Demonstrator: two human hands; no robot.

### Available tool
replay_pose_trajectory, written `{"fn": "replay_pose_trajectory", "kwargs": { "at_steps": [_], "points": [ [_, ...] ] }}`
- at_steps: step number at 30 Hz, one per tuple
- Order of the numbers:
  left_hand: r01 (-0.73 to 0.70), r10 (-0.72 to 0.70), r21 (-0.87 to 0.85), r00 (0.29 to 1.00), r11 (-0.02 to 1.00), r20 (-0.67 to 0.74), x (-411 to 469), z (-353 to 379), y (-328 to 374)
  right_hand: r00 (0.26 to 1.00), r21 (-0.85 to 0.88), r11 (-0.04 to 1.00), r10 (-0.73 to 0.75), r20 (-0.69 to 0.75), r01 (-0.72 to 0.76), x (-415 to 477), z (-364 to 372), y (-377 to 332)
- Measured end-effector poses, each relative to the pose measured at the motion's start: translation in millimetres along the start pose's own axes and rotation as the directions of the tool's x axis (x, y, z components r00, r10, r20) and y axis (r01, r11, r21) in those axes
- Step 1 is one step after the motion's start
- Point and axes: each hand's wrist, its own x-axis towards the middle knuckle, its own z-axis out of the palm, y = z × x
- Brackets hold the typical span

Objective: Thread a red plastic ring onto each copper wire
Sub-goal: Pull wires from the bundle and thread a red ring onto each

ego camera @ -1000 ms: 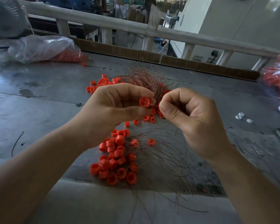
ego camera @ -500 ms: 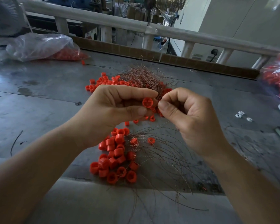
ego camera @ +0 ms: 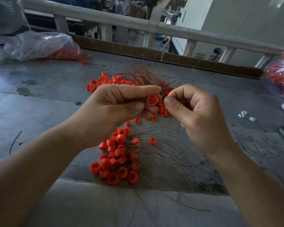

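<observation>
Left hand (ego camera: 115, 108) pinches a red ring (ego camera: 152, 99), its opening turned toward the right hand (ego camera: 195, 115), which pinches a thin copper wire (ego camera: 165, 95) for threading.

A single wide-angle camera worn on the person's head looks forward and down across both forearms, close above the left hand (ego camera: 115, 110) and right hand (ego camera: 198, 115), over the grey table (ego camera: 39, 95) toward the railing (ego camera: 121, 22) beyond.

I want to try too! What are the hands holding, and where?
The left hand pinches a red ring by its sides; the right hand pinches a copper wire near its tip.
</observation>
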Motion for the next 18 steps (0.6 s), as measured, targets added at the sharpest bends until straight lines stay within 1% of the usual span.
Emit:
{"fn": "replay_pose_trajectory", "kwargs": {
  "at_steps": [6,12,15,18],
  "points": [
    [-0.029,0.029,0.017,0.999,0.999,-0.016,-0.8,3.6,0.5,1.000,-0.006,1.000,0.005,-0.001,-0.005,-0.6,0.1,1.5],
    [-0.035,0.033,-0.077,0.999,0.996,-0.034,-0.7,1.4,0.9,1.000,0.053,0.999,0.007,0.031,-0.008,-0.2,1.4,0.1],
    [-0.025,0.020,-0.148,0.999,0.989,-0.032,-0.9,1.2,1.3,0.999,0.048,0.999,0.012,0.050,-0.014,-1.7,2.6,-0.1],
    [-0.013,0.014,-0.161,1.000,0.987,0.006,-1.8,3.2,0.8,0.997,0.006,1.000,0.012,0.076,-0.013,-2.6,5.8,1.9]
  ]
}}
